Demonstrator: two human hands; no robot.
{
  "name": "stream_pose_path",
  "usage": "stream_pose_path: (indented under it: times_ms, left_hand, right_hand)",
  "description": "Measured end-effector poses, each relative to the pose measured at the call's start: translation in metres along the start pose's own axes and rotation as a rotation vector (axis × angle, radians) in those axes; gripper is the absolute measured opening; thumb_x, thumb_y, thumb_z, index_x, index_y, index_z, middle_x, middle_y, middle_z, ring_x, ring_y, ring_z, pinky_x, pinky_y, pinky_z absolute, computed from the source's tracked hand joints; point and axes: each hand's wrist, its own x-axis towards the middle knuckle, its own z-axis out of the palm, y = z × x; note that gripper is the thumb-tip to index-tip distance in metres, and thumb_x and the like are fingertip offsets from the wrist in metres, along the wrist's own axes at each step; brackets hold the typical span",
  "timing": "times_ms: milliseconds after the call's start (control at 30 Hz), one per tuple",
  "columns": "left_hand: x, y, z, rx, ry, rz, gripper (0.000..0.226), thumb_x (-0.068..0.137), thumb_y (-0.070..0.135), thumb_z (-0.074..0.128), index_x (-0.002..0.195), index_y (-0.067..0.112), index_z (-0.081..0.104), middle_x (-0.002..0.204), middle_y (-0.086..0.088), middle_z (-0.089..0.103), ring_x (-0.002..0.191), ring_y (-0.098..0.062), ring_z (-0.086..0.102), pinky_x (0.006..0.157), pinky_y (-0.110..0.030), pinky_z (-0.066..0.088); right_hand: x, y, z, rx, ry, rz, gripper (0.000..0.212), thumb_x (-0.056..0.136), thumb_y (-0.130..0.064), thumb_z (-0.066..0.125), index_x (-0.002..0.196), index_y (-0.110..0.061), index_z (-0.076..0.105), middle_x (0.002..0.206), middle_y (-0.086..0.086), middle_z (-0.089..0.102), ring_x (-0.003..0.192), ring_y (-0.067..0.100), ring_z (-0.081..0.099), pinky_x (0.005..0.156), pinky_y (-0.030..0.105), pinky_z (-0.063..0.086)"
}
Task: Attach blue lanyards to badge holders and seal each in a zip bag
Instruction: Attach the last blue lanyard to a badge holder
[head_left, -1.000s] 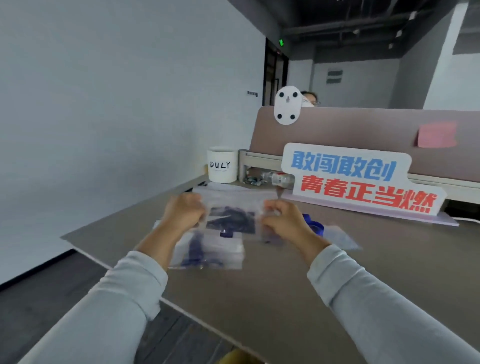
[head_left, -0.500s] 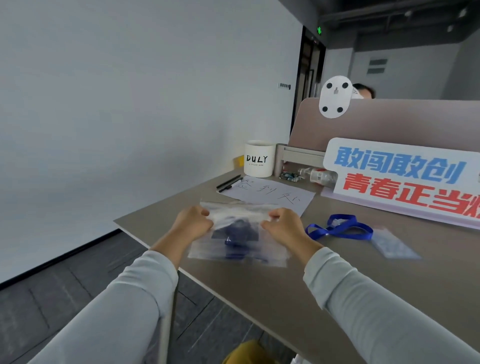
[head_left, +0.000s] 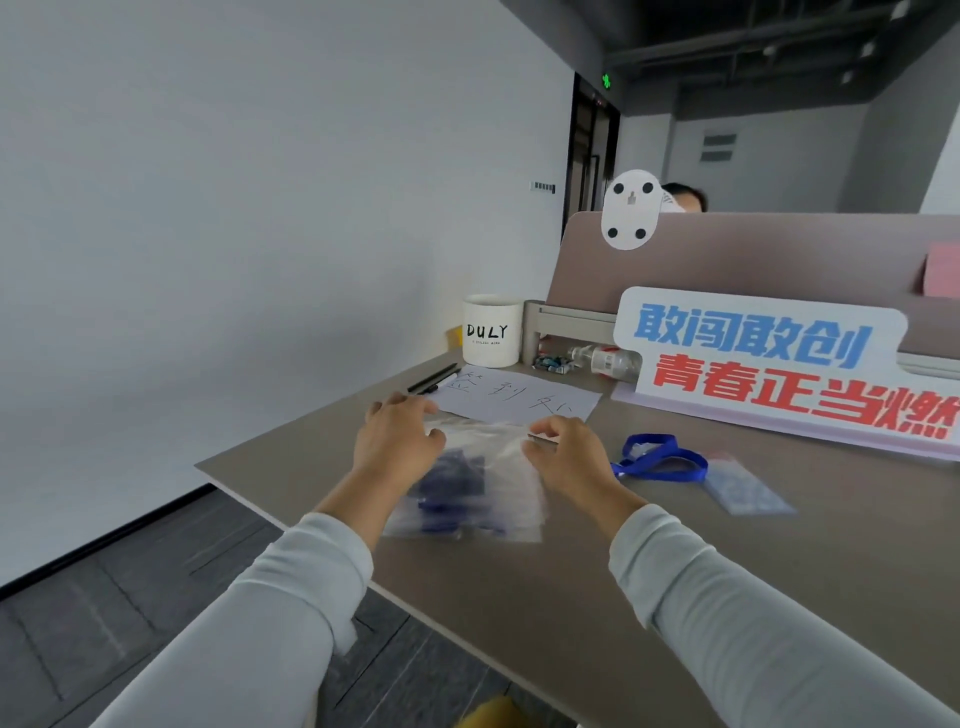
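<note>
— Zip bag (head_left: 498, 493): where?
— Mid-frame, under my 2 hands; contents just a dark blue blur.
— Grip?
— My left hand (head_left: 397, 441) lies spread, loose, on its top; my right hand (head_left: 563, 452) curls at its corner, pinch unclear.

Inside the bag (head_left: 488, 483) the dark blue contents are a blur. The left hand (head_left: 397, 447) and right hand (head_left: 566, 457) cover its top corners, so their grip is unclear. The sign (head_left: 753, 358) and counter (head_left: 519, 597) run off the right edge. On the mug (head_left: 491, 332) the small print is unreadable.
</note>
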Motion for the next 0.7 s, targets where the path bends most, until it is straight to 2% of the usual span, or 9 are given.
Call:
stream_pose_path:
  times_ms: [133,333,433,533,600,700]
  left_hand:
    - [-0.001,0.042,0.027,-0.028,0.016,0.203,0.032,0.087,0.02,0.054,0.118,0.02,0.057,0.129,0.0,0.051,0.121,-0.021,0.041,0.092,-0.034,0.043]
    - [-0.01,0.115,0.08,-0.018,-0.048,0.504,0.03,0.091,0.024,0.05,0.12,0.021,0.055,0.125,0.006,0.05,0.114,-0.012,0.045,0.09,-0.028,0.044]
    - [-0.014,0.143,0.111,-0.049,-0.155,0.557,0.03,0.09,0.022,0.051,0.12,0.021,0.055,0.124,0.007,0.051,0.109,-0.01,0.049,0.089,-0.027,0.047]
    - [-0.017,0.16,0.141,-0.053,-0.25,0.555,0.033,0.091,0.018,0.051,0.124,0.02,0.053,0.129,0.005,0.051,0.106,-0.012,0.055,0.088,-0.028,0.049]
    - [-0.016,0.168,0.154,-0.07,-0.303,0.537,0.034,0.092,0.015,0.049,0.126,0.018,0.052,0.133,0.002,0.05,0.104,-0.012,0.058,0.087,-0.025,0.048]
    - [-0.012,0.176,0.166,-0.099,-0.372,0.536,0.033,0.095,0.013,0.045,0.126,0.019,0.053,0.123,-0.002,0.059,0.097,-0.012,0.061,0.086,-0.024,0.048]
  right_hand:
    - [-0.008,0.03,-0.024,-0.053,0.058,0.003,0.025,0.091,-0.025,0.057,0.115,-0.016,0.058,0.116,0.002,0.058,0.097,0.014,0.057,0.079,0.025,0.049]
    - [-0.025,0.097,-0.07,-0.248,0.172,0.104,0.017,0.091,-0.021,0.054,0.107,-0.017,0.059,0.108,0.0,0.061,0.092,0.013,0.056,0.08,0.025,0.048]
    - [-0.03,0.128,-0.091,-0.374,0.176,0.185,0.025,0.093,-0.024,0.049,0.117,-0.018,0.054,0.117,0.0,0.059,0.097,0.014,0.055,0.084,0.026,0.047]
    - [-0.033,0.154,-0.106,-0.447,0.101,0.288,0.038,0.095,-0.032,0.048,0.132,-0.02,0.047,0.135,0.003,0.052,0.118,0.021,0.052,0.102,0.036,0.042]
    - [-0.034,0.162,-0.113,-0.523,0.021,0.305,0.032,0.097,-0.032,0.045,0.126,-0.02,0.052,0.127,0.004,0.057,0.111,0.022,0.056,0.102,0.037,0.043]
    - [-0.033,0.163,-0.119,-0.543,0.111,0.256,0.024,0.1,-0.029,0.039,0.112,-0.019,0.056,0.103,0.004,0.065,0.087,0.019,0.062,0.087,0.031,0.052]
